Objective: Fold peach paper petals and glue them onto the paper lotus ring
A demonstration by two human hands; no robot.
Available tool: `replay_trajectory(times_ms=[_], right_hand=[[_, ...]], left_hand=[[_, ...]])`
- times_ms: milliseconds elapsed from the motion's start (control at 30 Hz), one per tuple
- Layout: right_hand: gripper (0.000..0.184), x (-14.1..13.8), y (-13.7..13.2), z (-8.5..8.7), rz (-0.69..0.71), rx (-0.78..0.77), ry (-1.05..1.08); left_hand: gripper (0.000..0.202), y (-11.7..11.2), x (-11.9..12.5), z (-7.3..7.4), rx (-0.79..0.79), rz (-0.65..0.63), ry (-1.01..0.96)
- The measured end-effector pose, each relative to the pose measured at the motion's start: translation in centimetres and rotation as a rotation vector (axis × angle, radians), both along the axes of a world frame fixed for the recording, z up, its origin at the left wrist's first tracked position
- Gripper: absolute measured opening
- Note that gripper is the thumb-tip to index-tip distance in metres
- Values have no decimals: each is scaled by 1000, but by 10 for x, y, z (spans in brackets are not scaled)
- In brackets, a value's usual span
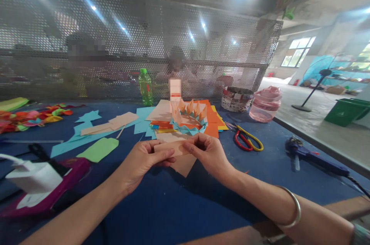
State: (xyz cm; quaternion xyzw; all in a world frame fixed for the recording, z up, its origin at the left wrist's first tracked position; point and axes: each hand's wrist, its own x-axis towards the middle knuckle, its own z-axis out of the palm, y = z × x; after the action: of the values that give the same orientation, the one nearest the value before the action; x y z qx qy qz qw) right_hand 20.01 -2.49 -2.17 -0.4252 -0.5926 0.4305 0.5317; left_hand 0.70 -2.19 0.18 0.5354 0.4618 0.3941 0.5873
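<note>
A small strip of peach paper [176, 149] is stretched between both my hands above the table. My left hand [152, 154] pinches its left end between thumb and fingers. At the right end, my right hand [206, 150] grips it the same way. Below the strip, another peach paper piece [185, 168] shows a pointed lower edge; whether it joins the strip I cannot tell. Just beyond my hands stands a ring of folded paper points [189, 115], light blue at the base and peach on top. Orange paper sheets [213, 121] and blue paper sheets [141, 115] lie around and under it.
Scissors [248, 139] and a glue gun [315, 156] lie at right. Behind them stand a woven basket [237, 100] and a pink jug [266, 104]. A green bottle [145, 88] stands by the mesh panel. A power strip with a white plug [34, 177] occupies the near left.
</note>
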Motion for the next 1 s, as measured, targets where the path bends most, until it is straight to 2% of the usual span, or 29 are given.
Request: replay_trajectory(times_ms=[533,767,900,1000], right_hand=[[26,0,-1,0,-22,19,-53],[26,-1,-5,3,-10,20,-48],[27,-2,-4,1,33,14,-35],[30,-4,-5,-2,132,-34,38]], left_hand=[[26,-4,5,6,-22,0,10],[21,-2,4,2,3,21,47],[21,-1,4,1,19,28,79],[23,-2,5,3,30,29,57]])
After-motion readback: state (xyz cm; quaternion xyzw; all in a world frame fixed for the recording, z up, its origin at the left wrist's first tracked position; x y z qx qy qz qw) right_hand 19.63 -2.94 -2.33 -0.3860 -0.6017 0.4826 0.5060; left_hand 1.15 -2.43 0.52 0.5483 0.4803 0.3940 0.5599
